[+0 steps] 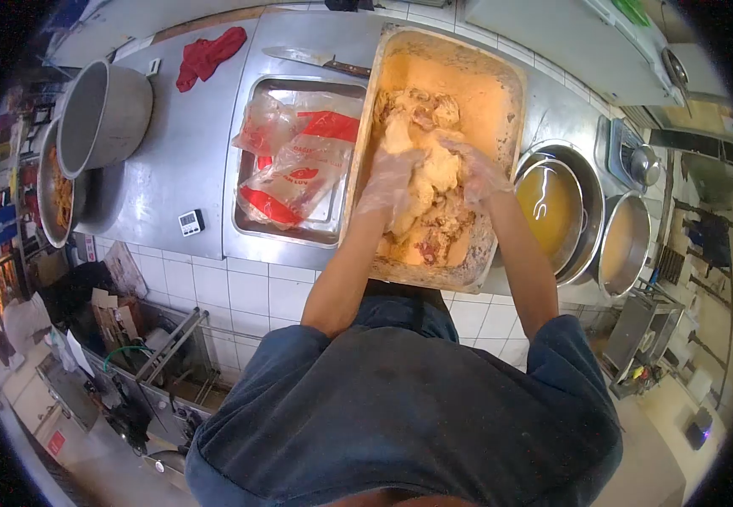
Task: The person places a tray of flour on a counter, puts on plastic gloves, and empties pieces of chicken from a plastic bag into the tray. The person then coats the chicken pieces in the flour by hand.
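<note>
A deep, worn rectangular tub [504, 84] holds orange breading flour [417, 68] and several coated pieces that look like chicken [438, 169]. My left hand [390, 176], in a clear plastic glove, is curled against the left side of the heap. From the other side my right hand [478, 173], gloved the same way, closes round coated chicken. Both sets of fingers are partly hidden by the meat and flour. Some pieces [430, 249] near the tub's front show reddish patches through the coating.
Left of the tub, a steel tray [244, 215] holds red-and-clear plastic bags [299, 169]. A knife [316, 59] lies behind it. Farther left are a timer [190, 222], a red cloth [212, 55] and a large pot [108, 118]. Pots of yellowish liquid [548, 211] stand right.
</note>
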